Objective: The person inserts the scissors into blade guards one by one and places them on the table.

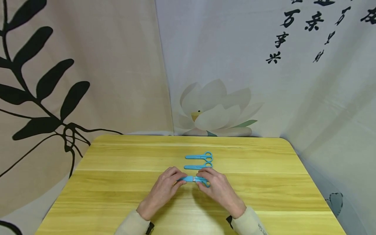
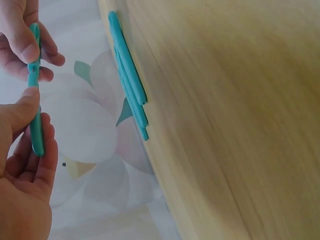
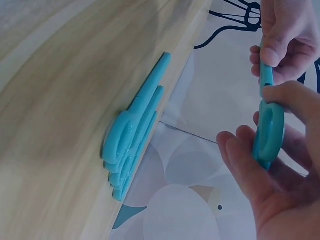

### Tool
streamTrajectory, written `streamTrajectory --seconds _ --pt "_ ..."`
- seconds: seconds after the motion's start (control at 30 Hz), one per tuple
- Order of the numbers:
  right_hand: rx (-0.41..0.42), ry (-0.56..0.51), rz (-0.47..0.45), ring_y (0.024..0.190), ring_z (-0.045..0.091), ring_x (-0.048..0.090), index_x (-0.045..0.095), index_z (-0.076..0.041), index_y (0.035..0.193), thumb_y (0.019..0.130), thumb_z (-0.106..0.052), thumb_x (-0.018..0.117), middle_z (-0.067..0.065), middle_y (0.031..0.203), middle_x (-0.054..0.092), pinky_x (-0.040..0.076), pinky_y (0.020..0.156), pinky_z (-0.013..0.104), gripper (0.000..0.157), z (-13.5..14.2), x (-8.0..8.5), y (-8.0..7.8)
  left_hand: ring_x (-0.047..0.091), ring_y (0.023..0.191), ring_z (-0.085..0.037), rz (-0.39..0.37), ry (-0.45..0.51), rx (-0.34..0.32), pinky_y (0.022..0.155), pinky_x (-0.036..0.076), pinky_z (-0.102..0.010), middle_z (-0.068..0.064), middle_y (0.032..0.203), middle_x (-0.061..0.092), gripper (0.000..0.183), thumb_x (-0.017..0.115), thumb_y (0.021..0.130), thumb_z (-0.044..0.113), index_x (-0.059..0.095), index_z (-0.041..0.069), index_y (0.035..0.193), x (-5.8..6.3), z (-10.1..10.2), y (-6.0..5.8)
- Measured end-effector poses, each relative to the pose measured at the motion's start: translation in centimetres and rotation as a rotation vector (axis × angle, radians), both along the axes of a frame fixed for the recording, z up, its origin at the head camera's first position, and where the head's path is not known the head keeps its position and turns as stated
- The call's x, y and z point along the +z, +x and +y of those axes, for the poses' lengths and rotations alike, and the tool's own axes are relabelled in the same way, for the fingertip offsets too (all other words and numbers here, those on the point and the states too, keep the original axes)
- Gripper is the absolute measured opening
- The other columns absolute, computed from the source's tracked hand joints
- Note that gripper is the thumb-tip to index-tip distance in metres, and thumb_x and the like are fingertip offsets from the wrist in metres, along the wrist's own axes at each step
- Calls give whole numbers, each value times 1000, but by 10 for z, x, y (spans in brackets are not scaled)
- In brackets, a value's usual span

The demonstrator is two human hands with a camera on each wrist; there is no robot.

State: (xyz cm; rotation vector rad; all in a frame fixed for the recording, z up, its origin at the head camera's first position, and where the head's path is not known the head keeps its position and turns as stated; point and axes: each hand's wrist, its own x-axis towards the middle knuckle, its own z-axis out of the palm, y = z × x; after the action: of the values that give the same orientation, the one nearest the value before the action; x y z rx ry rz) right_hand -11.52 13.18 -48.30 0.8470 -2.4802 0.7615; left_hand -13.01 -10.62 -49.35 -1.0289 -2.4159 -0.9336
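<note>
A pair of small blue scissors (image 1: 189,179) is held level above the table between both hands. My left hand (image 1: 165,184) pinches the blue blade cover (image 2: 36,132) between thumb and fingers. On the other end, my right hand (image 1: 218,187) grips the handle loops (image 3: 272,131) with the thumb on top and fingers beneath. A short pale stretch shows between cover and handles in the head view. Just beyond the hands lie more blue scissors (image 1: 195,157) in a row, handles toward the right; the wrist views show three of them, one hidden behind the hands in the head view.
The wood-grain table (image 1: 102,192) has rounded far corners. Behind it hangs a pale curtain (image 1: 123,65) printed with dark leaves, a lotus flower and black characters. Light sleeves (image 1: 249,222) with dark wrist straps cover the forearms.
</note>
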Motion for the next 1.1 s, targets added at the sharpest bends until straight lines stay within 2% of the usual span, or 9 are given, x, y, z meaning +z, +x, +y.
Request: streamTrajectory --seconds 0.17,0.43,1.1 --pt "4 20 -11 88 15 72 77 -9 99 84 -11 87 6 110 72 60 71 26 19 -1 2 0 53 82 -7 11 5 2 66 49 -20 4 96 62 15 82 88 9 78 11 102 0 1 0" --pt "27 28 13 86 17 73 76 -7 100 82 -8 88 9 111 72 60 69 26 22 -1 -1 -1 52 81 -7 11 0 -9 66 49 -19 4 95 62 15 81 88 9 78 10 102 0 2 -1" --pt "6 54 15 93 20 73 76 -6 101 82 -8 88 8 111 73 61 74 31 22 -3 2 0 52 80 -7 41 8 -30 66 48 -18 3 93 63 15 82 88 7 77 8 101 1 11 1"
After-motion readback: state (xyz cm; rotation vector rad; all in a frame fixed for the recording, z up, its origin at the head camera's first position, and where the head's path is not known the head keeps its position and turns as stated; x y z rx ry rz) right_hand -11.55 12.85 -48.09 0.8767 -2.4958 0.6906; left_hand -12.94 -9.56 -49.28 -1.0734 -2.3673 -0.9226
